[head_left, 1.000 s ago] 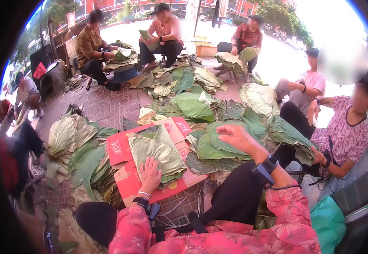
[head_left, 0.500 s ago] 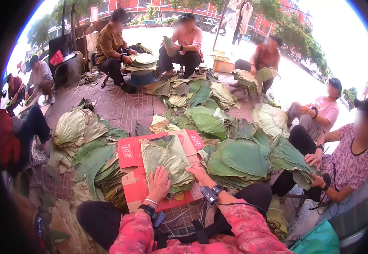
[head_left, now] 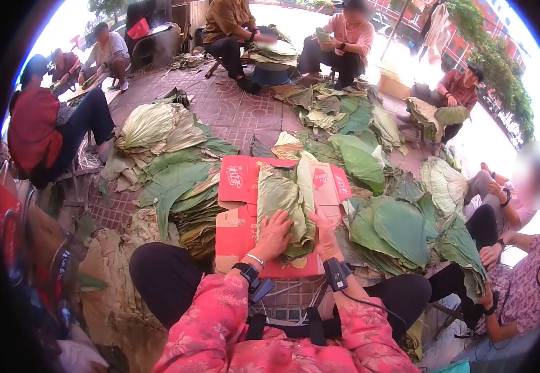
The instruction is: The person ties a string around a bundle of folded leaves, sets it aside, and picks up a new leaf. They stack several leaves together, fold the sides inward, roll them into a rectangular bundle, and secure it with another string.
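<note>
A dried lotus leaf stack (head_left: 277, 194) lies on a flattened red cardboard box (head_left: 236, 233) across my lap. Its right side is folded up into a lengthwise ridge (head_left: 305, 189). My left hand (head_left: 274, 236) rests flat on the lower part of the leaves, fingers stretched out. At the right edge, my right hand (head_left: 324, 236) stands on its side against the folded leaf, fingers extended. Its fingertips touch or nearly touch the ridge. Both wrists carry dark strapped devices.
Piled lotus leaves stand left (head_left: 186, 180) and right (head_left: 397, 230) of the cardboard. More leaves (head_left: 357, 158) lie ahead on the paving (head_left: 214, 124). Several seated people surround me; a person in a patterned top (head_left: 525, 280) handles leaves close on my right.
The leaf's right side has been turned up and inward. My right hand has moved from lying at its edge to standing upright beside it. The camera view has swung left and down.
</note>
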`<state>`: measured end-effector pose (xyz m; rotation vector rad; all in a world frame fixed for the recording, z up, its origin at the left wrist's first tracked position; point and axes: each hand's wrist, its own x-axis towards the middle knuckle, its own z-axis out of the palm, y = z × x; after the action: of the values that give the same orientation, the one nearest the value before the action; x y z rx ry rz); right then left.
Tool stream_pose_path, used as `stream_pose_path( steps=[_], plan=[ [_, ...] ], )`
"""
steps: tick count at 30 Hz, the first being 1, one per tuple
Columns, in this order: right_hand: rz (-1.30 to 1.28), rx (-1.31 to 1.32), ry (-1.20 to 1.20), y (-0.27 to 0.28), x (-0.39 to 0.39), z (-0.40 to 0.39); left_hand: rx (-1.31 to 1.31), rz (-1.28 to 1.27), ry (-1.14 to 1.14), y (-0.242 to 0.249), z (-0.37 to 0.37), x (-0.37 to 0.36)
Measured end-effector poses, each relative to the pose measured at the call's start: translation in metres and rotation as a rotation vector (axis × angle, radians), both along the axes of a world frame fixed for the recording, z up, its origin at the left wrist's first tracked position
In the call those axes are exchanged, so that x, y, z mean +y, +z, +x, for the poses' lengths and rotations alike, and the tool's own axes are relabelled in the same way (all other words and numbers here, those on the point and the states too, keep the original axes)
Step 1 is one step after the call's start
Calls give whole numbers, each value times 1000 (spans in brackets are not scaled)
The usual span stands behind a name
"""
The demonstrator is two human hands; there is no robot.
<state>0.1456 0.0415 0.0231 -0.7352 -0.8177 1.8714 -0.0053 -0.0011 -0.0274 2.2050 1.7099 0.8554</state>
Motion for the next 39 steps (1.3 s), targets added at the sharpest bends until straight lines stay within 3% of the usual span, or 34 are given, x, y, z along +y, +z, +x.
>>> stream_pose_path(
  steps=[4,5,8,12,16,19,22,25,28,31,34,35,38,39],
  plan=[
    [241,-323,-14,9,-12,-30,-413,-76,-64,7,-18,6],
    [284,-435,-39,9,-15,-34,-648,22,5,4,-20,7],
    [486,-752,-48,-3,-19,-43,-1503,-243,126,-8,-37,16],
    [800,-1142,-36,-18,-29,-65,-1808,-179,97,-3,-45,12],
    [907,-1543,38,-22,-44,-89,-1940,-234,120,-4,-49,11],
    [917,-1602,-22,-28,-48,-100,-2007,-221,189,-5,-52,10],
    [915,-1592,10,-33,-45,-97,-1725,-108,390,8,-47,11],
    [874,-1569,75,-35,-40,-93,-1063,96,232,0,-56,24],
    [826,-1554,132,-33,-37,-94,-673,13,212,-10,-63,30],
    [812,-1496,264,-19,-23,-82,-522,-21,196,-15,-65,31],
    [480,-1198,377,11,0,-61,-431,23,146,-17,-68,33],
    [622,-1174,150,-7,7,-57,-412,11,167,-19,-69,34],
    [1040,-1288,-76,-26,13,-55,-536,-16,117,-19,-75,36],
    [1098,-1350,-51,-28,8,-60,-569,-15,115,-17,-76,36]
  ],
)
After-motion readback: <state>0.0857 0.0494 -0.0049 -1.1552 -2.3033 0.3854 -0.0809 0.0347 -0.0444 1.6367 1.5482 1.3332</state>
